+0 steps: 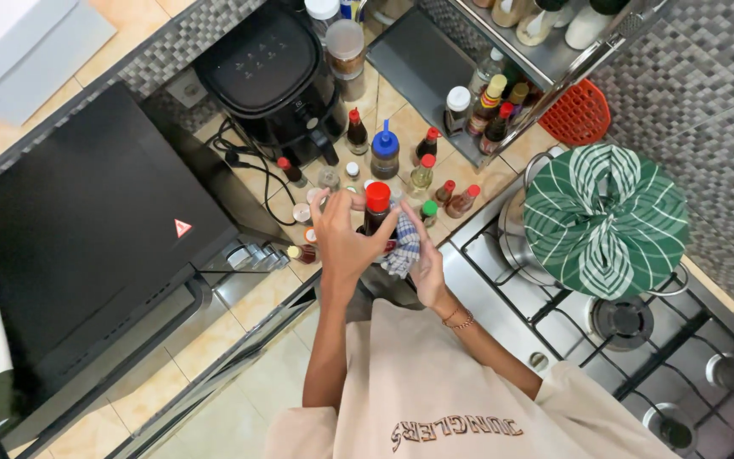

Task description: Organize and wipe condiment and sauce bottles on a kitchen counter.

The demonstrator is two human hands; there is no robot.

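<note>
My left hand (341, 242) grips a dark sauce bottle with a red cap (376, 206) and holds it upright over the tiled counter (256, 293). My right hand (429, 270), with a bracelet on its wrist, presses a blue and white checked cloth (403, 246) against the side of the bottle. The bottle's lower part is hidden by both hands and the cloth. Several small sauce and spice bottles (425, 174) stand on the counter just beyond my hands.
A black air fryer (269, 72) with its cable stands at the back. A large black appliance (87, 229) fills the left. At right is a gas stove (639, 340) with a pot under a green striped cloth cover (605, 221). Behind it are a bottle rack (503, 93) and a red basket (579, 112).
</note>
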